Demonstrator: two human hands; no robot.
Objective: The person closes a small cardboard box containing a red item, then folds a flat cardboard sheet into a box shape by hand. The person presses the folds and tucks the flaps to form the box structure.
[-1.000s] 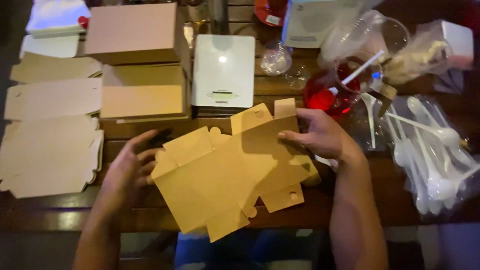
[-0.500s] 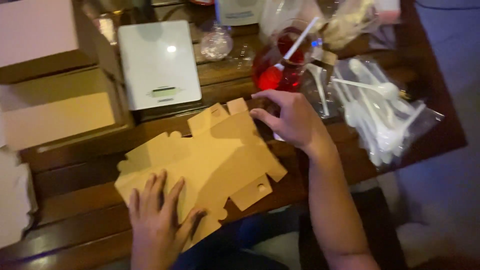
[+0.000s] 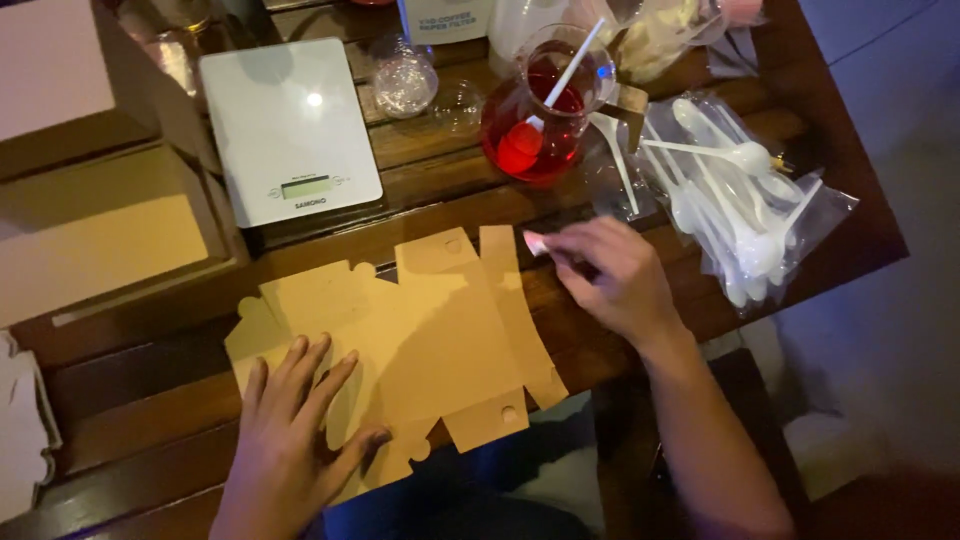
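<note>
Your left hand (image 3: 290,440) lies flat, fingers spread, pressing the near-left part of the unfolded cardboard box blank (image 3: 420,340) against the wooden table (image 3: 440,200). The blank sits at the table's near edge, its lower tabs hanging just past it. Your right hand (image 3: 610,275) hovers at the blank's far-right flap, fingers loosely curled and pinched toward a small pale bit at the fingertips; what that bit is cannot be told, and the hand grips no cardboard.

To fold this well, I judge you should keep the left palm weighted just beside a score line so the sheet cannot slide off the edge, then lift the right flap with the whole finger length, not the tips, so the crease runs straight. Mind the glass carafe of red liquid (image 3: 535,125) and the bag of white plastic spoons (image 3: 735,205) beyond your right hand; the kitchen scale (image 3: 285,125) sits well apart toward the far left.
</note>
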